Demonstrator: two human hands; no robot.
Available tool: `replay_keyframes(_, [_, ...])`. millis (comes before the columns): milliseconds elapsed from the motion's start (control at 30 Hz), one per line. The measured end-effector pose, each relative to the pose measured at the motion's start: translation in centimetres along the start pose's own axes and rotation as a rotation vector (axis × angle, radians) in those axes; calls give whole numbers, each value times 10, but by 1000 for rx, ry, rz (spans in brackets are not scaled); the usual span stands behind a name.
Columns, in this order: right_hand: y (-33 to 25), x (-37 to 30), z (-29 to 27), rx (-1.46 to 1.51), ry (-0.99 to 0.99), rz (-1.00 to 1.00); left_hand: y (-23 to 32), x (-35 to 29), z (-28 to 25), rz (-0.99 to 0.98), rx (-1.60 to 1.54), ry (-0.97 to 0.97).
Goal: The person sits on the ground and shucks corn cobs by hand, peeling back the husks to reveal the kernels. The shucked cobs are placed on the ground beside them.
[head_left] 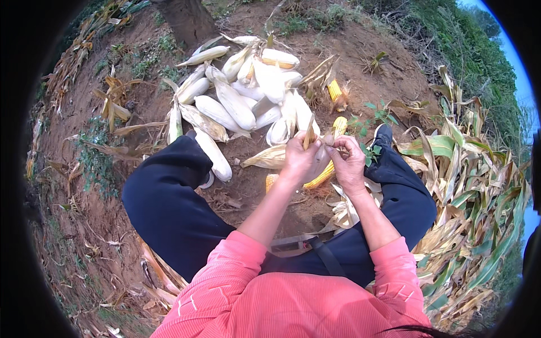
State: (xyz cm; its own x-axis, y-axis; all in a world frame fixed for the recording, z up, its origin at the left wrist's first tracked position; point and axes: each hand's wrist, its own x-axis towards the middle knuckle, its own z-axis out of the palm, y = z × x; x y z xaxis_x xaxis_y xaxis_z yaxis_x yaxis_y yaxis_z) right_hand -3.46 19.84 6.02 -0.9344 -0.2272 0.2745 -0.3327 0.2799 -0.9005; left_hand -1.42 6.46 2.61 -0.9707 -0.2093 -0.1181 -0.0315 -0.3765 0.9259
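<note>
Between my raised hands is an ear of corn in a pale dry husk [321, 156], partly hidden by my fingers. My left hand [297, 160] is closed around it, with a brown husk tip standing up by the thumb. The fingers of my right hand [350, 168] pinch the husk at its upper right side. Just below and behind my hands lies a bare yellow corn cob [320, 178]; another yellow cob [340, 125] shows beyond them. To the left of my left hand, an ear in brownish husk [266, 158] rests on the soil.
A heap of ears in whitish husks [231, 107] lies ahead, between my feet and a tree trunk [186, 21]. One more yellow cob [335, 90] is right of the heap. Dry corn stalks and leaves [459, 180] pile up along my right side. Loose husks [342, 213] lie below my right hand.
</note>
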Motion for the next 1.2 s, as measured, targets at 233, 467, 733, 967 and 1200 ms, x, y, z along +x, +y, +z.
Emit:
replay_keyframes(233, [9, 2, 3, -41, 83, -22, -5, 0, 5, 68, 131, -11])
replay_keyframes(467, [18, 6, -3, -39, 33, 43, 1, -4, 9, -75, -211, 49])
replay_keyframes(733, [7, 11, -4, 151, -27, 159, 5, -1, 1, -56, -215, -36])
replay_keyframes(967, [19, 7, -7, 120, -88, 196, -4, 2, 0, 28, 14, 22])
replay_keyframes(1200, [12, 3, -4, 501, -204, 353, -11, 9, -15, -36, -338, 142])
